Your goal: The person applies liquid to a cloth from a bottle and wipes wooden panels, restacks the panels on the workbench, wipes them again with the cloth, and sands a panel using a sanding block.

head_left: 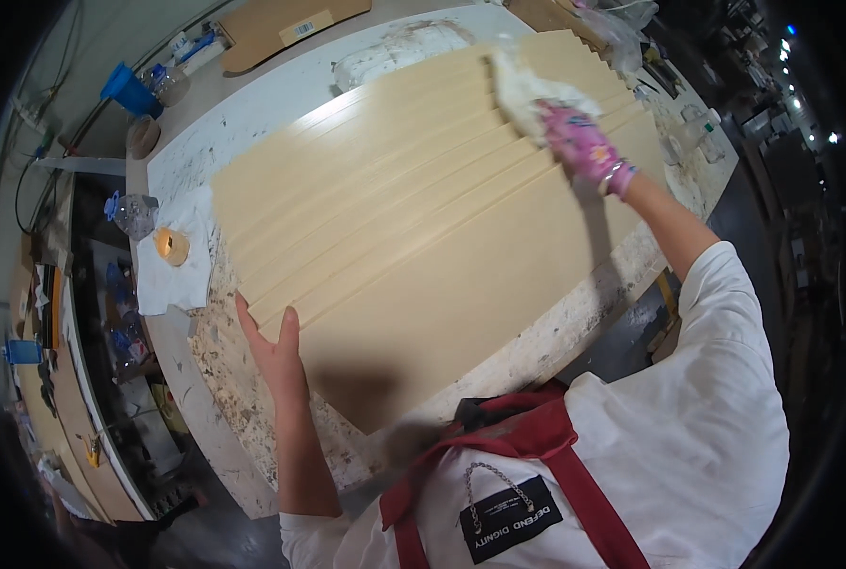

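A stack of flat, pale tan panels [461, 266] lies fanned on the workbench, their long edges stepping back one behind another. My right hand [582, 147], in a pink flowered glove, grips a white cloth [527, 90] and presses it on the panels toward their far right end. The cloth is smeared by motion. My bare left hand [276, 346] rests at the left ends of the panels, thumb and fingers spread apart, touching the edge. Some of its fingers are hidden at the panel edge.
The workbench [575, 322] is paint-spotted. At its left stand a small amber-coloured tub [171, 247] on a white cloth [172, 284], a clear bottle [138, 216] and a blue cup [129, 90]. Cardboard [290, 28] lies at the back; a clear bottle [698, 128] is at the right.
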The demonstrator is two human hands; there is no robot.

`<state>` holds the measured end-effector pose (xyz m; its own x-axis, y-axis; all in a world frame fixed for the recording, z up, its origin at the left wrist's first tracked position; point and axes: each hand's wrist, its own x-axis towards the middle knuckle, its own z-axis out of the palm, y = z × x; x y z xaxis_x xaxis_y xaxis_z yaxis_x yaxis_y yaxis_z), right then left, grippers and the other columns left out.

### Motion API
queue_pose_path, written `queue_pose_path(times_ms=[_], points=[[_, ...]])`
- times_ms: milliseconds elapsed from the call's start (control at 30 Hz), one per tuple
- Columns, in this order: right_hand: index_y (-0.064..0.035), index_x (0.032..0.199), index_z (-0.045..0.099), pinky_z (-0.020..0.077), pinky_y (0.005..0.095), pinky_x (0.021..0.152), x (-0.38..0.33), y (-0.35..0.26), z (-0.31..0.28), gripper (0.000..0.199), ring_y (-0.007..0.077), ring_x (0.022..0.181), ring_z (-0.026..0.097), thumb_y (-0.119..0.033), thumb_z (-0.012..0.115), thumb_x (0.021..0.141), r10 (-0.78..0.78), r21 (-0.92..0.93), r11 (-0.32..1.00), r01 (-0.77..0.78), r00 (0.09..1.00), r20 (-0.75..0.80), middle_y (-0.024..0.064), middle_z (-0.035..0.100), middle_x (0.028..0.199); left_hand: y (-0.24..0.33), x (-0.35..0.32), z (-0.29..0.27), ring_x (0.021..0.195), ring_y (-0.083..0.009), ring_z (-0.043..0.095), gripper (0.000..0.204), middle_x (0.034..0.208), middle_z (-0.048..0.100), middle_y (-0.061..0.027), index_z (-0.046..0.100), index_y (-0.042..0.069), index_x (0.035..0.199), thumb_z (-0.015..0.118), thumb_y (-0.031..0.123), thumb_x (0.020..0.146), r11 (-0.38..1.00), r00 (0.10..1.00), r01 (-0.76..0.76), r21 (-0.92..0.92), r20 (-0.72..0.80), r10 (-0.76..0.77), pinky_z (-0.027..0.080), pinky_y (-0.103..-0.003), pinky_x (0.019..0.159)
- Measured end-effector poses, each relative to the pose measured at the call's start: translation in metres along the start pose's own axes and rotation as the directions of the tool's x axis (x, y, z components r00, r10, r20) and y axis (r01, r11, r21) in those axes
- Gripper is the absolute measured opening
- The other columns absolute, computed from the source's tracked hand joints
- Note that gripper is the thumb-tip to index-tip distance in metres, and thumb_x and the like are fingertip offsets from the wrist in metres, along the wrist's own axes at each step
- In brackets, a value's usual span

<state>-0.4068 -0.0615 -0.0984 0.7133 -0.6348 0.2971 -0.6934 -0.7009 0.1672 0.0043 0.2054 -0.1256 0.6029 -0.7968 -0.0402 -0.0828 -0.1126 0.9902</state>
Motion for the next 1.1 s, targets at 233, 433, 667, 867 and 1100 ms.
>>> queue_pose_path(times_ms=[233,433,667,867,1100], points=[[-0.015,0.098,0.064,0.0334,0.045,0.101,0.138,-0.302,0.028,0.024,0.0286,0.115,0.05,-0.025,0.053,0.079,-0.345,0.466,0.684,0.561,0.812,-0.472,0.0087,0.056,0.12,-0.006,0.003,0.001,0.118,-0.0228,0.043,0.07,0.135,0.039,-0.0163,0.024,0.002,0.141,0.062,0.012,0.082,0.983,0.998,0.044,-0.179,-0.035,-0.051,0.038,-0.032,0.095],[-0.0186,0.114,0.059,0.0307,0.0431,0.105,0.124,-0.265,0.019,0.033,0.0284,0.122,0.045,-0.021,0.052,0.081,-0.417,0.559,0.65,0.514,0.857,-0.303,0.0101,0.051,0.129,-0.01,-0.003,-0.015,0.119,-0.0225,0.042,0.071,0.136,0.037,-0.0159,0.022,0.003,0.142,0.062,0.013,0.084,0.994,0.997,0.073,-0.084,-0.026,-0.076,0.037,-0.032,0.096],[-0.0026,0.129,0.044,0.0349,0.043,0.1,0.023,0.027,0.009,0.046,0.034,0.115,0.048,-0.024,0.04,0.089,0.328,0.399,0.828,-0.393,0.918,0.223,0.0192,0.047,0.13,-0.007,-0.001,-0.003,0.122,-0.0228,0.04,0.07,0.138,0.034,-0.0119,0.02,0.004,0.143,0.059,0.012,0.085,0.995,0.998,0.064,-0.074,-0.015,-0.065,0.035,-0.034,0.099],[-0.0061,0.118,0.054,0.0267,0.0461,0.105,0.113,-0.176,0.02,0.044,0.0321,0.123,0.042,-0.037,0.048,0.088,-0.433,0.311,0.839,0.447,0.894,-0.118,0.0164,0.046,0.132,0.0,-0.001,-0.003,0.119,-0.0219,0.042,0.072,0.135,0.039,-0.0131,0.021,0.002,0.142,0.061,0.011,0.084,0.989,0.998,0.06,-0.138,-0.004,-0.061,0.035,-0.032,0.099],[-0.0138,0.121,0.054,0.024,0.0447,0.108,0.171,-0.293,0.002,0.039,0.0279,0.124,0.042,-0.034,0.046,0.088,-0.542,0.506,0.669,0.545,0.823,-0.169,0.0139,0.045,0.133,-0.021,0.017,-0.026,0.131,-0.0247,0.029,0.074,0.143,0.028,-0.0156,0.019,0.002,0.143,0.061,0.017,0.084,0.974,0.98,0.182,-0.134,0.103,-0.169,0.025,-0.034,0.106]])
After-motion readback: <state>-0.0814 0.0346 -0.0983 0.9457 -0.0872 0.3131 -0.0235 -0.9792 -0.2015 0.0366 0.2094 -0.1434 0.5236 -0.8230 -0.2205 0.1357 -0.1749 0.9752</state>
